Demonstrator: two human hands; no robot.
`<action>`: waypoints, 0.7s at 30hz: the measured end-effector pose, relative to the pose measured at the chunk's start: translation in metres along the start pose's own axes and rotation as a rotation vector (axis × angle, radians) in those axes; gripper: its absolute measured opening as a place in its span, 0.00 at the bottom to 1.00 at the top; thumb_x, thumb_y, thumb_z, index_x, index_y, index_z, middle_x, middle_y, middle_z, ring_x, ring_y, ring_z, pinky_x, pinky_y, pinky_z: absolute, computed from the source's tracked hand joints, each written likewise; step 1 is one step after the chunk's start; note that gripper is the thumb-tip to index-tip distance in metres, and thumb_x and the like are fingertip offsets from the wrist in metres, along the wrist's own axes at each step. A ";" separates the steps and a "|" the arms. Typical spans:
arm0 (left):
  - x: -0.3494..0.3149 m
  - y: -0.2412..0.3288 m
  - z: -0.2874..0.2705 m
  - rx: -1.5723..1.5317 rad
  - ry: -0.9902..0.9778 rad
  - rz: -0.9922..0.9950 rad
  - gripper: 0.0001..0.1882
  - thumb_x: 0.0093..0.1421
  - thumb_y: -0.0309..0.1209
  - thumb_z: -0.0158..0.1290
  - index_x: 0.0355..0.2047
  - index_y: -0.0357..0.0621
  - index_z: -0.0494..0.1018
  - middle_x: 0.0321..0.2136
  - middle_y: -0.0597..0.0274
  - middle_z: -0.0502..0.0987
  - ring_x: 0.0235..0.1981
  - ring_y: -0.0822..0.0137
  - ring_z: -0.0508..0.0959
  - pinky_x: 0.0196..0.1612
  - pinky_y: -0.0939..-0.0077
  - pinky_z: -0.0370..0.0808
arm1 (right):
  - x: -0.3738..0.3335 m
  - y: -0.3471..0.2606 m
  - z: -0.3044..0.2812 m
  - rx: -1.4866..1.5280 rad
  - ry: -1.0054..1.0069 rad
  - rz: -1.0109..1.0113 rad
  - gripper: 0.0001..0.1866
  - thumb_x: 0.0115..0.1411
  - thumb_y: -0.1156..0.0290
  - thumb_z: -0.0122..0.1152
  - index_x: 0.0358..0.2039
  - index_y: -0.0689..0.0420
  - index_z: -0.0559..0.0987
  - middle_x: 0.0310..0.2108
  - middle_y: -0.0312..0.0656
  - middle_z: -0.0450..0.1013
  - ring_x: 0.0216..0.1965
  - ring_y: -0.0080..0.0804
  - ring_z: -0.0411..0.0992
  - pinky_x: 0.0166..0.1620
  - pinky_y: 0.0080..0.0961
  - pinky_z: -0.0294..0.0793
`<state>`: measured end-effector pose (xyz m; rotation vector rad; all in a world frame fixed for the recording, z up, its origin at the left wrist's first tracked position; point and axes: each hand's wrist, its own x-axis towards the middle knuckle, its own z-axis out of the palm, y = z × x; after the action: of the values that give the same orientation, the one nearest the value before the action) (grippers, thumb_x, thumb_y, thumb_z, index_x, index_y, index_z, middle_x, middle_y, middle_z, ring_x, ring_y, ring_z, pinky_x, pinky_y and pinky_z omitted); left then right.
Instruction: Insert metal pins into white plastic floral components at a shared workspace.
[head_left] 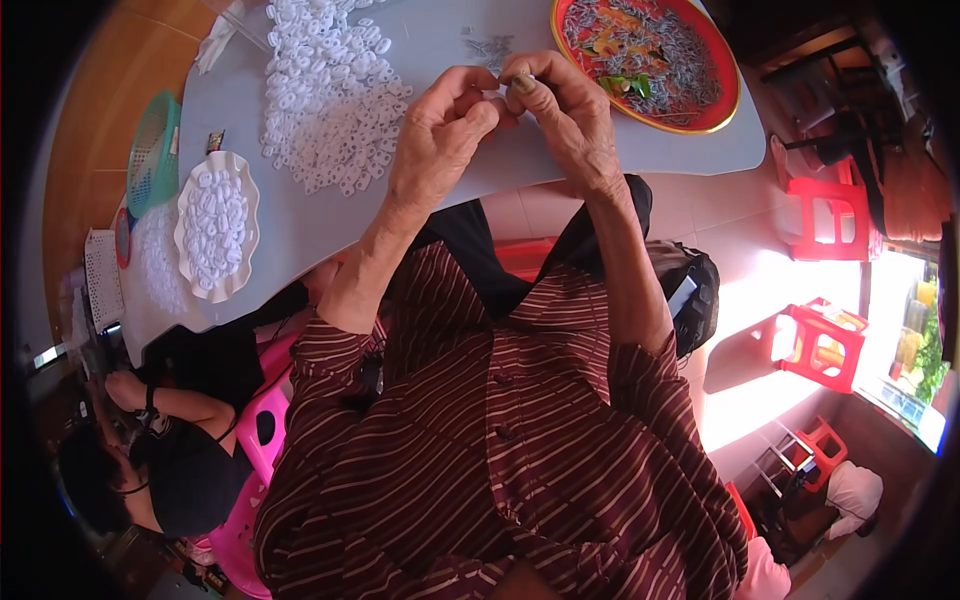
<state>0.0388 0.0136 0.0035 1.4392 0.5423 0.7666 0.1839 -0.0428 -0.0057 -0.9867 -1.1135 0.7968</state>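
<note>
My left hand [440, 135] and my right hand [575, 125] meet over the near edge of the grey table, fingertips almost touching. Between the thumb and fingers of my left hand is a small white piece [505, 95], mostly covered by the fingers. My right thumb and forefinger are pinched against it; whatever they grip is too small to make out. Left of my hands spreads a heap of small white plastic pieces [325, 110] with holes. To the right, a red round tray [735, 85] with a gold rim holds many small grey pieces.
A scalloped white dish [247, 265] of white pieces stands at the left, beside a green basket [150, 150]. A few grey bits [490, 47] lie beyond my hands. Another person [185, 460] sits at the lower left. Red stools [830, 345] stand on the floor at the right.
</note>
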 end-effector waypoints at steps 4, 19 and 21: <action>-0.003 -0.007 -0.002 0.112 0.057 0.044 0.12 0.60 0.30 0.46 0.42 0.37 0.68 0.30 0.65 0.76 0.31 0.78 0.72 0.36 0.84 0.69 | 0.000 0.003 0.000 -0.041 -0.054 -0.010 0.09 0.62 0.69 0.54 0.34 0.63 0.74 0.26 0.33 0.71 0.28 0.17 0.67 0.33 0.15 0.68; 0.003 0.017 -0.005 0.413 0.089 0.047 0.08 0.61 0.29 0.47 0.36 0.36 0.70 0.26 0.65 0.76 0.24 0.79 0.70 0.27 0.86 0.67 | -0.002 -0.005 0.002 0.012 0.040 0.038 0.08 0.59 0.71 0.58 0.36 0.63 0.77 0.24 0.32 0.73 0.27 0.16 0.69 0.31 0.14 0.69; 0.006 0.011 -0.008 0.237 0.102 0.023 0.08 0.61 0.29 0.48 0.35 0.36 0.71 0.26 0.65 0.76 0.25 0.79 0.71 0.29 0.86 0.67 | -0.004 -0.003 0.000 -0.010 0.060 0.009 0.08 0.58 0.72 0.59 0.36 0.63 0.77 0.25 0.33 0.74 0.26 0.16 0.69 0.31 0.13 0.70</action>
<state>0.0354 0.0231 0.0148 1.6328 0.7151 0.8173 0.1831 -0.0472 -0.0044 -1.0181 -1.0624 0.7648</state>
